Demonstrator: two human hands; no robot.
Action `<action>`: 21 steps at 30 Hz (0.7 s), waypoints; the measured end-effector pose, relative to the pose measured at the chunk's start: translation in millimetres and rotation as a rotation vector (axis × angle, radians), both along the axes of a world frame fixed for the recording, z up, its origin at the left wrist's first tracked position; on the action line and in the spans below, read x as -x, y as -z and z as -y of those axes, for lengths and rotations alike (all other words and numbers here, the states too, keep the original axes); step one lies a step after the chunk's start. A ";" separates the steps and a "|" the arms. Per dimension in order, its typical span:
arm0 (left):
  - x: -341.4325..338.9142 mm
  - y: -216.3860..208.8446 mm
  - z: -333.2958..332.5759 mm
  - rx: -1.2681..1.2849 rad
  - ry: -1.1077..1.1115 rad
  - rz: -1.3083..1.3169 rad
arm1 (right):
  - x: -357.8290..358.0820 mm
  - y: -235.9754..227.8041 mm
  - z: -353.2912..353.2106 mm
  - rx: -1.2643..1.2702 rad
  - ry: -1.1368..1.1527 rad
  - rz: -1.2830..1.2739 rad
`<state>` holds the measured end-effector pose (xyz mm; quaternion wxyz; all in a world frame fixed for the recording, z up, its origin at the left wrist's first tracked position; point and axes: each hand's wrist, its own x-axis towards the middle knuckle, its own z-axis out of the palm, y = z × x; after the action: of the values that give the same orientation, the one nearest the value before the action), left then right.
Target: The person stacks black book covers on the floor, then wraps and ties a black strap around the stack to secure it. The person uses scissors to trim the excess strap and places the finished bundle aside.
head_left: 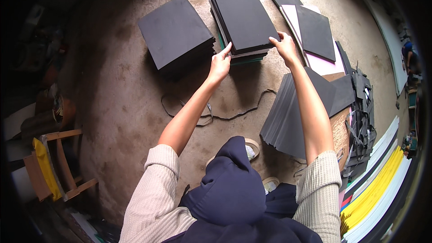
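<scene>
At the far left a wooden chair frame with a yellow cloth [47, 166] stands at the edge of the rough, mottled concrete floor [121, 90]. Further in, a stack of matte black rectangular foam sheets [176, 31] lies square and flat, its near edge showing thin layered lines. A strip of bare floor separates it from the middle stack of black, white and green foam sheets [243, 18], which is taller and has pale and green layers showing under its black top.

The left hand [219, 65] reaches to the near left corner of this middle stack, fingers extended with the tips touching the corner edge, not closed around it. The right hand [284, 47] meets the near right corner, thumb on top and fingers curled at the side, pinching the edge of the upper sheet. Both sleeves are ribbed beige knit.

Between the arms, a thin dark cord [216, 116] loops loosely over open floor. Under the right forearm, a fanned pile of dark grey sheets [288, 121] spreads with stepped edges. To the right lie a black sheet on pink and white sheets [315, 33], then a tangle of grey offcut strips [362, 121], and upright yellow and white boards [378, 180] crowd the right rim.
</scene>
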<state>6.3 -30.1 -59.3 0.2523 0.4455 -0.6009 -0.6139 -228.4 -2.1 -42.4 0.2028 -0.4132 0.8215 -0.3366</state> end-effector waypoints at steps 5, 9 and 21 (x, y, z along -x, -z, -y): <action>4.1 -9.2 -2.9 -0.014 -0.066 -0.035 | 3.2 -2.4 -1.8 0.015 -0.009 0.009; 0.5 -19.9 4.0 -0.035 -0.066 -0.077 | 10.0 -12.4 2.6 0.037 -0.012 0.088; -10.3 -75.5 24.8 -0.321 -0.167 -0.502 | 7.0 -64.1 23.2 0.155 0.069 0.443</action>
<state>16.6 -54.9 16.2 0.3688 0.3619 -0.3764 -0.7690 -235.5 -25.3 21.8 0.3341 -0.3150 0.7422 -0.4882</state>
